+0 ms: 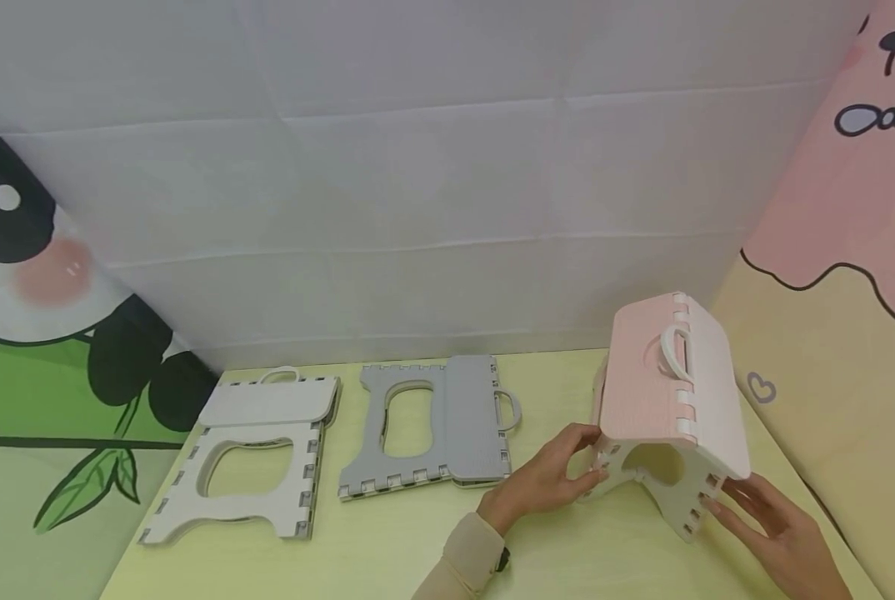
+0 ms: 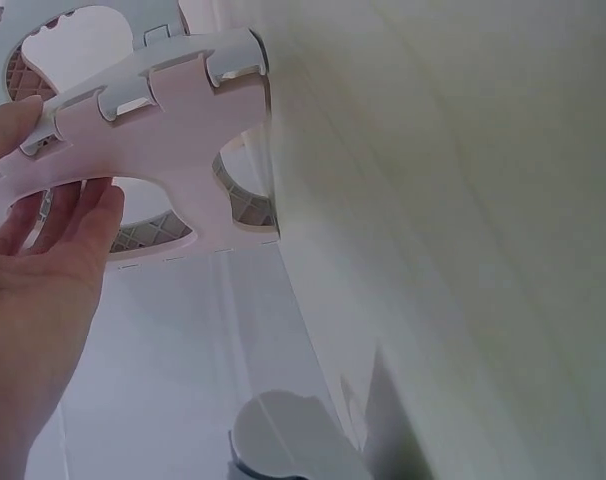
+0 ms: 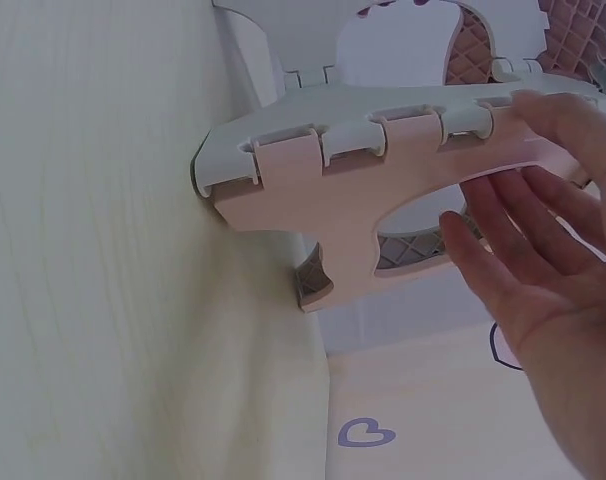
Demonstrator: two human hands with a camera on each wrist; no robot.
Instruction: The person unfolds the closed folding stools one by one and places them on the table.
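Note:
A pink and white folding step stool (image 1: 646, 367) stands at the right of the table, its seat bent to a peak along the hinge and its legs spread. A white loop handle (image 1: 674, 354) sticks up at that hinge. My left hand (image 1: 545, 475) grips the left leg panel (image 2: 223, 130), thumb over the hinged edge and fingers at the cut-out. On the other side, my right hand (image 1: 781, 529) holds the right leg panel (image 3: 303, 190) the same way. Part of each hand's fingers is hidden behind the panels.
A white folding stool (image 1: 267, 404) lies folded flat at the left of the yellow table (image 1: 387, 558). Beside it, mid-table, lies a grey folding stool (image 1: 477, 425), also flat. A pale cloth wall (image 1: 417, 292) rises behind, and printed panels flank both sides.

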